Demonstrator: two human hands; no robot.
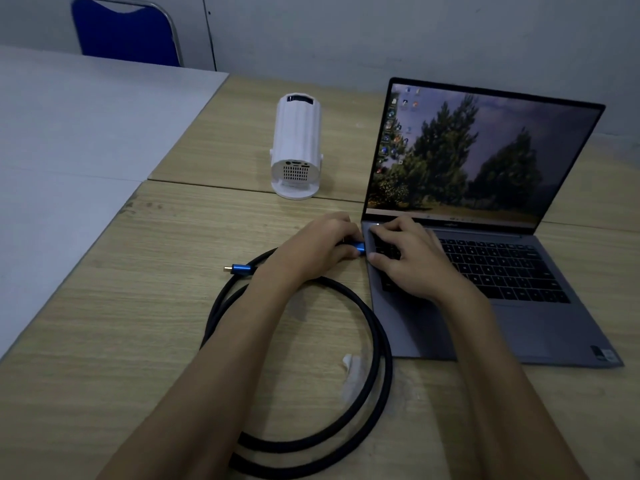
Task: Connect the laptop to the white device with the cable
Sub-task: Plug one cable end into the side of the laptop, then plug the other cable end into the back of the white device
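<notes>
An open grey laptop (519,327) sits at the right with its screen lit. My left hand (318,244) grips the blue plug (358,247) of a black braided cable (375,327) and holds it against the laptop's left edge. My right hand (408,258) rests flat on the left side of the keyboard, fingers spread, holding the laptop down. The cable lies coiled on the table under my left forearm. Its other blue plug (240,269) lies free to the left. The white device (296,147), a cylinder on a round base, stands behind, its ports and vent facing me.
The wooden table (138,306) carries a white sheet or board (69,140) along its left side. A blue chair (126,31) stands against the wall at the back left. A small white scrap (350,367) lies inside the cable's coil.
</notes>
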